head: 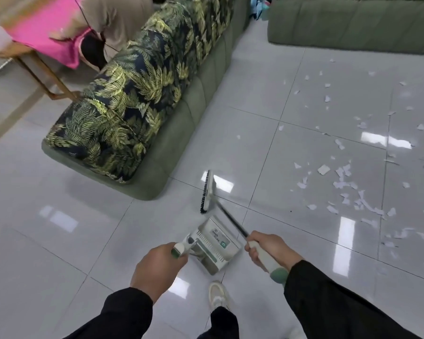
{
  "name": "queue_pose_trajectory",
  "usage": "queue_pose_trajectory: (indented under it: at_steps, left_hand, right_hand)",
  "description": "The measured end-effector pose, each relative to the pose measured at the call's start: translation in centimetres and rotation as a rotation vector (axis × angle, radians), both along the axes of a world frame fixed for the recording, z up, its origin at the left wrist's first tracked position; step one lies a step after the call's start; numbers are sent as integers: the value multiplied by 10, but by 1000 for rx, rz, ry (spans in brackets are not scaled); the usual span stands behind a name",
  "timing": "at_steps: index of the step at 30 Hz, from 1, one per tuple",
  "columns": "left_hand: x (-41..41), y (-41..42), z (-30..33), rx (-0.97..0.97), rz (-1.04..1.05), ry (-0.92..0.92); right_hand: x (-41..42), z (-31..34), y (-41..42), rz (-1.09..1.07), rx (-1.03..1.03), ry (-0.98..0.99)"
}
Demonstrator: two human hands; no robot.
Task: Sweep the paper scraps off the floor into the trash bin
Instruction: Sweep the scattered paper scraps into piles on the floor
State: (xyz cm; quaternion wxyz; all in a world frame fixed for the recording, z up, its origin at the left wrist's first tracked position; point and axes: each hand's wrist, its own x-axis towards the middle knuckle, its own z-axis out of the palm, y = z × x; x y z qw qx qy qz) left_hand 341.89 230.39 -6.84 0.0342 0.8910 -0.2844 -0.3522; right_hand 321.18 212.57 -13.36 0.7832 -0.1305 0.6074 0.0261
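Left hand (157,270): black sleeve, fingers curled in a closed grip round the white, green-tipped handle of the dustpan (213,245). Dustpan: pale grey plastic, boxy, ribbed edge, labelled, hanging just above the floor (59,253).
Right hand (269,249): black sleeve, grip clenched round the white-and-green padded handle of the broom (209,192). Broom: thin dark metal shaft, flat pale head, black bristles, head near the sofa's corner.
White shoe (217,293): below the dustpan, between the arms.
Floor: glossy pale grey tiles, thin dark joints, light reflections.
Paper scraps (348,184): small torn white pieces, irregular, scattered over the tiles to the right, well apart from the broom head.
Sofa (137,106): green ribbed base, leaf-print cushions.
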Motion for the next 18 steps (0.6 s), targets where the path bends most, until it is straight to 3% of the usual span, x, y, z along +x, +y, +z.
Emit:
queue_pose_trajectory:
  at_steps: [4, 10, 18]
  left_hand:
    - [22, -6, 1, 43, -129, -8]
    - [25, -47, -2, 88, -218, -36]
    - [-15, -167, -8, 72, -277, -53]
  right_hand:
    - [-11, -3, -9, -58, 20, 47]
    - [-119, 16, -60, -180, -39, 206]
    - [-233, 37, -134, -424, -124, 395]
